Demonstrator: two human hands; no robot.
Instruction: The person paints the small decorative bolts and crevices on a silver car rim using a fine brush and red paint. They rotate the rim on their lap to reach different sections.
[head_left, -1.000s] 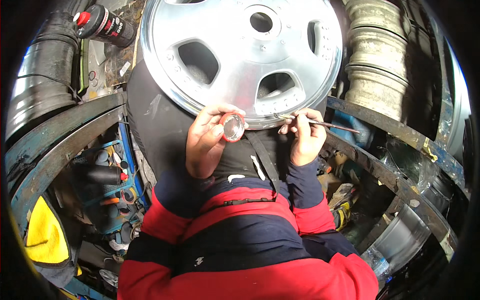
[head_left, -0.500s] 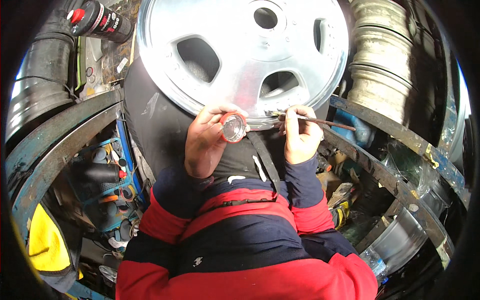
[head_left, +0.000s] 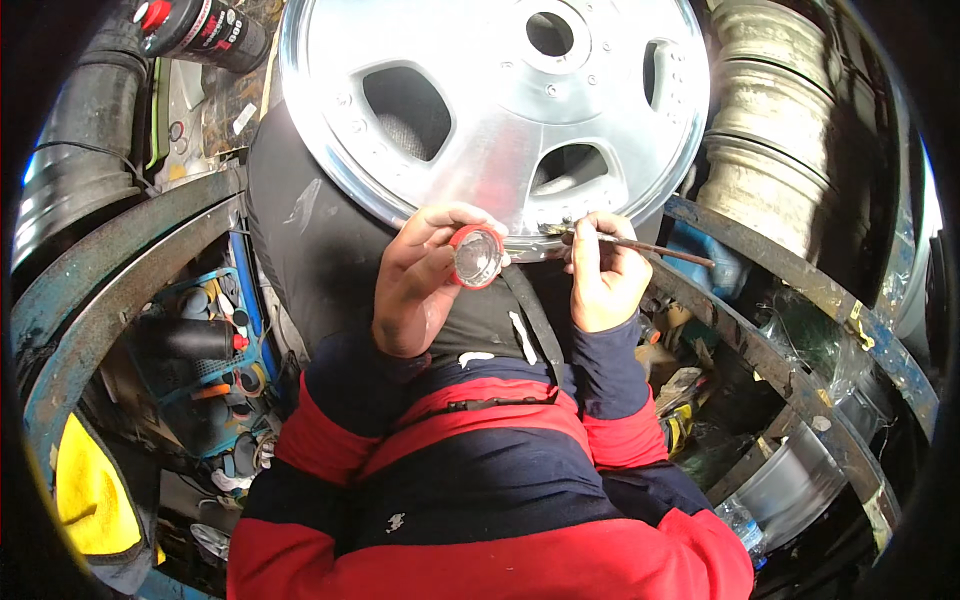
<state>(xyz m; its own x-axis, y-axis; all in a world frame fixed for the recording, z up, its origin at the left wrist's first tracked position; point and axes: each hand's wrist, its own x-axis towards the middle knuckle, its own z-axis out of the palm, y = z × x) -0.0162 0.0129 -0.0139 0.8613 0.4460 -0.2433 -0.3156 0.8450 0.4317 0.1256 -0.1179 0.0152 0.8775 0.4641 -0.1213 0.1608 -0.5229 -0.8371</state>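
Observation:
A silver wheel rim [head_left: 480, 150] lies face up in front of me, its near edge just beyond my hands. Between the fingers of my left hand [head_left: 415, 285] is a small red cap [head_left: 477, 256], tilted so that greyish-white residue shows inside it. My right hand [head_left: 608, 275] pinches a thin brush [head_left: 655, 247] with a brownish handle. The bristle end points left, at the near lip of the rim; whether it touches the metal I cannot tell.
Worn metal beams [head_left: 110, 290] curve past on both sides. Stacked rims [head_left: 768, 130] stand at the far right. A dark bottle with a red cap [head_left: 205, 35] is at the far left, above a blue basket [head_left: 190, 370] of small containers. A yellow cloth [head_left: 95, 490] hangs at lower left.
The rim has shifted slightly to the right and down in the picture. My left hand with the cap has moved a little right. The brush has barely moved.

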